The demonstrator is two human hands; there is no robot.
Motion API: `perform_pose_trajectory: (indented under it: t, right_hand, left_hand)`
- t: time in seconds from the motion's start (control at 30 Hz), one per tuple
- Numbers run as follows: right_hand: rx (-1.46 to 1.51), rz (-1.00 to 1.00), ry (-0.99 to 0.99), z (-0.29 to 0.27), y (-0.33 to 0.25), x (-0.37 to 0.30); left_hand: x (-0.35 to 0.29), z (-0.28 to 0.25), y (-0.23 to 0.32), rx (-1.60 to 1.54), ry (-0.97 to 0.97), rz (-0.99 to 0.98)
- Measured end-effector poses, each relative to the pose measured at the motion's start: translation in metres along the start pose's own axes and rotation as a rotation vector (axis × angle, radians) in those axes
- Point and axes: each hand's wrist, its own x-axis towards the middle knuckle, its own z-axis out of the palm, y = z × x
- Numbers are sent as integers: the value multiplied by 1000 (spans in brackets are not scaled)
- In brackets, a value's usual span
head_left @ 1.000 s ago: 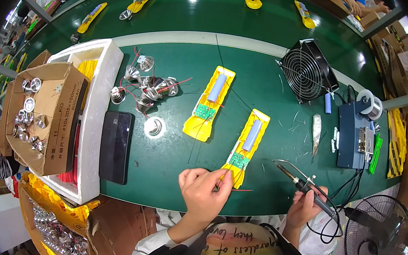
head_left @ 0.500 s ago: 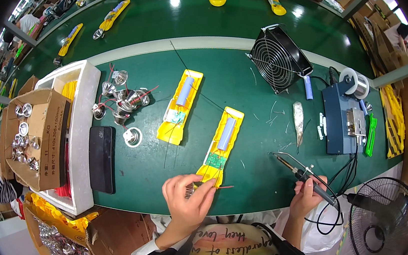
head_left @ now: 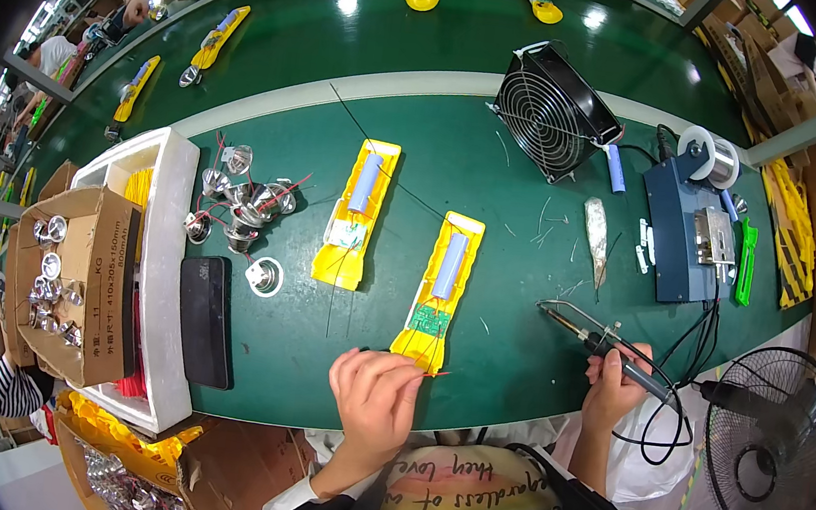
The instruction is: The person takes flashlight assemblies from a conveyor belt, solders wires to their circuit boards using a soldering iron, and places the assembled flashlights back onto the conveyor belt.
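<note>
My left hand [head_left: 374, 392] is closed at the near end of a yellow flashlight housing [head_left: 408, 344]. A thin red wire [head_left: 441, 374] sticks out at its pinched fingertips; whatever lies under the palm is hidden. In that housing sit a blue cylindrical battery [head_left: 450, 266] and a green circuit board [head_left: 431, 321] with thin dark wires. My right hand [head_left: 614, 387] grips a soldering iron [head_left: 653, 384] with a bent metal tube alongside, its tip pointing left, apart from the board. A second yellow housing [head_left: 336, 265] with its own battery [head_left: 366, 184] lies farther left.
Silver reflector cups [head_left: 253, 205] with red wires cluster at left, beside a black phone-like slab [head_left: 205, 321] and a white foam box [head_left: 172, 399]. A black fan [head_left: 555, 111], a blue soldering unit [head_left: 673, 240] with solder spool [head_left: 709, 158] and a standing fan [head_left: 759, 446] occupy the right.
My left fingers have closed in further over the housing's near end, and the silver reflector cup seen under them earlier is now hidden. The soldering iron has barely moved.
</note>
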Motion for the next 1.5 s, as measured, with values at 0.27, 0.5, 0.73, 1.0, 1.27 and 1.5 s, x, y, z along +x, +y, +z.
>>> perform_pose_trajectory:
  t: [0.27,0.5,0.73,1.0,1.27,1.5]
  right_hand:
    - [3,-23,-22,0,3,0]
    - [64,-56,-10,-2,4,0]
    - [155,-75,-70,10,-11,-10]
    - [131,-32,-285,50,-29,-37]
    - [48,-9,-356,61,-24,-40]
    - [10,-9,-347,62,-25,-40]
  left_hand:
    - [0,3,-4,-143,125,-120]
    - [5,8,-2,-109,156,-187]
    - [8,9,-1,-59,152,-182]
    - [7,12,-3,-17,190,-144]
    - [7,12,-6,-33,177,-166]
    - [10,12,-6,-40,208,-147]
